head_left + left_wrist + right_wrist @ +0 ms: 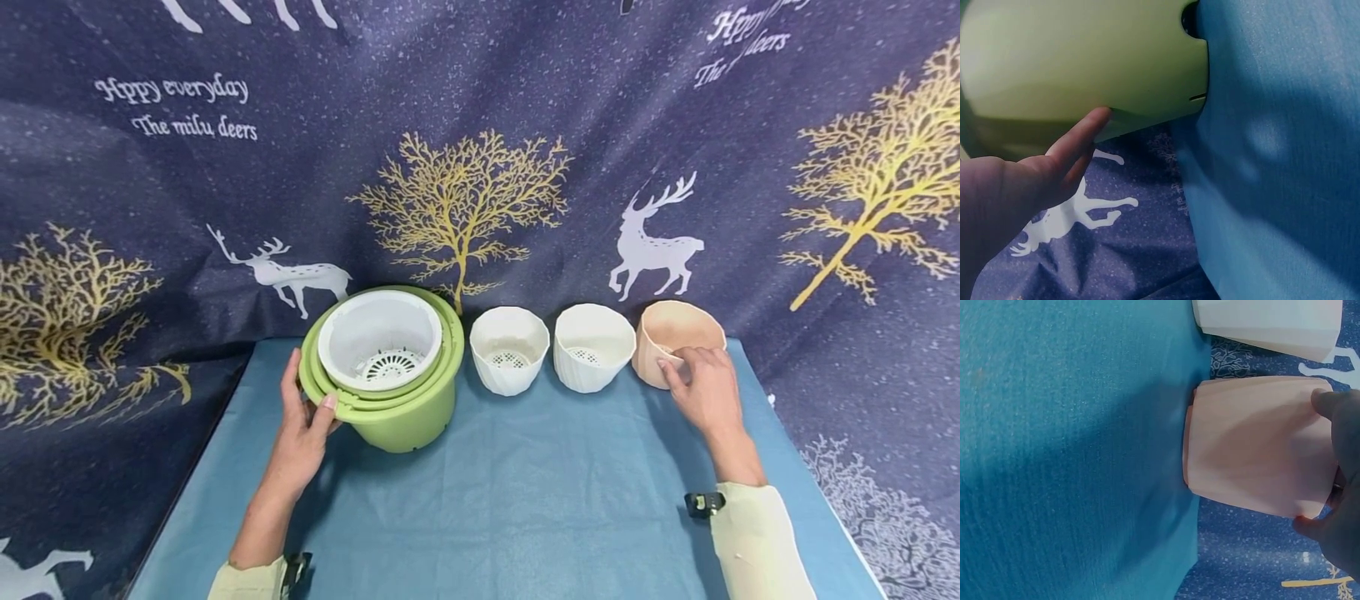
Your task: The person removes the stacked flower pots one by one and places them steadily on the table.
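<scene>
My left hand (298, 437) holds the near left rim of a green flower pot (408, 429), thumb over the edge and fingers along the outside wall. Nested inside it are another green rim and a round white pot (378, 329) with a slotted bottom. In the left wrist view, extended fingers lie against the green side, near a notch at its base. At the right end of the row, my right hand (711, 387) grips the near rim of a peach flower pot (1254, 444). Its fingers reach inside while the thumb stays outside.
Two white faceted pots, one on the left (510, 379) and one on the right (592, 375), stand between the green stack and the peach pot, with holes in their bottoms. All stand along the back edge of a blue-covered table (525, 517). A dark patterned cloth (525, 92) hangs behind.
</scene>
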Demonstrator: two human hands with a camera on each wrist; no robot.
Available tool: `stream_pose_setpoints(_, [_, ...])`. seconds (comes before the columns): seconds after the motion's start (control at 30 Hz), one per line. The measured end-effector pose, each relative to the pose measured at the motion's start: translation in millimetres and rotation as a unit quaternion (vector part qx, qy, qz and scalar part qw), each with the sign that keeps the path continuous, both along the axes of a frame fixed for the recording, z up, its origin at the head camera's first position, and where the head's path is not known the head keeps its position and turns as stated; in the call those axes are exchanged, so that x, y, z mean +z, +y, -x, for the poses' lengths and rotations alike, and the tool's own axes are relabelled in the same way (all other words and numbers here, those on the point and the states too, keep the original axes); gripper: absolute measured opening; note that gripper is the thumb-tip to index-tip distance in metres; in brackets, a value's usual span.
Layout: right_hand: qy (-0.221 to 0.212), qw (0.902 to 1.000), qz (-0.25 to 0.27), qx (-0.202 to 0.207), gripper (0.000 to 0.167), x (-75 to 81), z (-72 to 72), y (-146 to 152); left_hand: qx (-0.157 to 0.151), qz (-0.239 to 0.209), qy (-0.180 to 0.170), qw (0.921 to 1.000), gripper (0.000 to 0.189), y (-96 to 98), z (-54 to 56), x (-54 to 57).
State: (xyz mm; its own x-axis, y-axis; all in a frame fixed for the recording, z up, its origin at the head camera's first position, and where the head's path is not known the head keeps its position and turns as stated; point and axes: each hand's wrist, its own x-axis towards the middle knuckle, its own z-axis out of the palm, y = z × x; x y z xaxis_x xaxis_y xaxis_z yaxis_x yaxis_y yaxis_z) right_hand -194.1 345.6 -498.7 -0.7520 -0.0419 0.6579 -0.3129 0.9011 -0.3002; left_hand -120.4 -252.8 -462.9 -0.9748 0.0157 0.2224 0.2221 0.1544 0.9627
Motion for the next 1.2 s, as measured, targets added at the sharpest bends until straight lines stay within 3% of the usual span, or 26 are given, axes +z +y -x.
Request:
stream_pose_setpoints(0.43, [-0.028,0.9995,0.012,-0.004,0.026,8.2,-8.8,-8,0.004,-0.002,-0.003,1.0000,0.077,0.7,-0.8,-0.2])
stream_pose_setpoints(0.93, [0.070,0.9958,0.013,0.057,0.030,41.4,-11.5,-29,0.006,0.006,-0.007,0.9999,0.077,0.3,-0.7,-1.3])
stream_pose_setpoints(1.2, [0.068,0.9938,0.011,0.087,0.033,60.2,-14.6,-51,0.012,0.010,-0.008,0.9998,0.078,-0.1,-0.5,-0.8])
